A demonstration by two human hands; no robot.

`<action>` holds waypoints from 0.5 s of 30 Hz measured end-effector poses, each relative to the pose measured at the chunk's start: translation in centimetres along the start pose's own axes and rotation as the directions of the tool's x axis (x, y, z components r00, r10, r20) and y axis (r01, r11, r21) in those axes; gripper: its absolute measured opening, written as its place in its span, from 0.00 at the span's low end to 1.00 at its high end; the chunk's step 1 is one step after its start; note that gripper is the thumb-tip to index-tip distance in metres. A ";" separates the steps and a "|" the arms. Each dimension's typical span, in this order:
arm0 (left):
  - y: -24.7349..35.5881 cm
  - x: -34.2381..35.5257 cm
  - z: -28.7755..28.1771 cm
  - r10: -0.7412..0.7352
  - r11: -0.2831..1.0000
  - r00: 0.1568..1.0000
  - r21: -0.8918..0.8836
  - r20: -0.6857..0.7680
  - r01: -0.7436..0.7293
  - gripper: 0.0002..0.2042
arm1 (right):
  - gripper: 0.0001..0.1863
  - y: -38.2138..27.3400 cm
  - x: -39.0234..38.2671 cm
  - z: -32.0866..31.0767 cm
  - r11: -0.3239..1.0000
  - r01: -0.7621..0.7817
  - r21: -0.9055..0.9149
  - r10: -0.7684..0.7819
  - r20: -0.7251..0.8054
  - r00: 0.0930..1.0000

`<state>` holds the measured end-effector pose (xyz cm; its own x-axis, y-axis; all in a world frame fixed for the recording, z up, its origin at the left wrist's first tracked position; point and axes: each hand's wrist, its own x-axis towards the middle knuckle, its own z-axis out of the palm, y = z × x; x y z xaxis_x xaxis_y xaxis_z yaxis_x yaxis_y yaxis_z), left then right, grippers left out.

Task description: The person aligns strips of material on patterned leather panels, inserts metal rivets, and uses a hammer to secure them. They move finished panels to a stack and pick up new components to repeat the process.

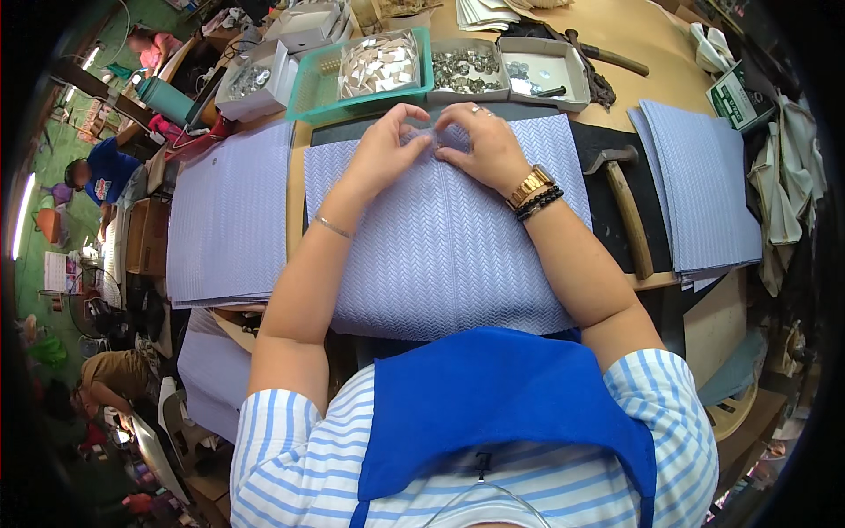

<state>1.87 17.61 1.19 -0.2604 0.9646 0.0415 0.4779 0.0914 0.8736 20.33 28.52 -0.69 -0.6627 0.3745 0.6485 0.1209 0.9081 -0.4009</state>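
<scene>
A lavender sheet with a woven herringbone pattern (422,255) lies in front of me, its near edge bending down over the table's edge. At the middle of its far side, my left hand (393,148) and my right hand (484,148) come close together. Both hands have thumb and fingers pinched. The left appears to grip the sheet's far part; between the right fingertips something small shows, too small to name. A hammer with a wooden handle (629,211) rests on a black mat (607,145) just right of the sheet.
Stacks of similar lavender sheets lie left (231,211) and right (704,189). Beyond my hands stand a green basket (314,84) with a tray of small white pieces (378,66), a box of metal parts (466,66) and a white box (563,66). Another hammer (607,57) lies behind.
</scene>
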 end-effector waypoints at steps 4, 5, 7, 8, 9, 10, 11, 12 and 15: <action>2.2 -2.5 -0.4 0.319 0.900 0.946 0.331 -0.058 -0.283 0.14 | 0.14 -0.4 0.5 -1.4 0.991 -0.125 0.049 0.115 0.166 0.979; 2.7 -3.3 -0.4 0.464 0.767 0.886 0.511 -0.026 -0.387 0.15 | 0.14 -1.3 0.7 -2.0 1.000 -0.024 0.014 0.021 0.156 0.987; 4.3 -4.9 -0.7 0.491 0.775 0.870 0.481 -0.051 -0.409 0.12 | 0.12 -3.4 1.4 -3.7 0.993 0.086 -0.075 -0.071 0.182 0.981; 5.0 -5.8 -0.7 0.390 0.822 0.921 0.453 -0.009 -0.344 0.11 | 0.10 -4.5 1.2 -4.1 0.988 0.088 -0.129 -0.056 0.229 0.972; 5.3 -6.5 -0.6 0.286 0.862 0.958 0.427 0.038 -0.274 0.11 | 0.09 -5.3 0.9 -4.4 0.979 0.092 -0.184 -0.038 0.274 0.961; 5.8 -7.4 0.0 0.230 0.869 0.971 0.437 0.060 -0.233 0.12 | 0.09 -5.7 0.2 -4.4 0.977 0.103 -0.186 -0.048 0.283 0.958; 4.7 -7.8 0.6 0.297 0.826 0.952 0.479 0.079 -0.297 0.11 | 0.07 -5.8 -0.7 -4.1 0.971 0.095 -0.218 -0.005 0.381 0.925; 3.8 -8.3 1.5 0.280 0.830 0.957 0.483 0.072 -0.279 0.10 | 0.05 -5.9 -1.6 -3.9 0.963 0.089 -0.253 0.042 0.472 0.881; 2.2 -8.2 3.1 0.362 0.795 0.931 0.507 0.045 -0.334 0.08 | 0.06 -6.3 -2.4 -5.4 0.998 0.056 -0.039 -0.031 0.460 0.887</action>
<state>7.70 10.67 1.27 -0.0317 0.9422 0.3335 0.8921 -0.1238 0.4345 25.16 22.90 3.79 -0.9319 0.2176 0.2900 0.1129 0.9343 -0.3382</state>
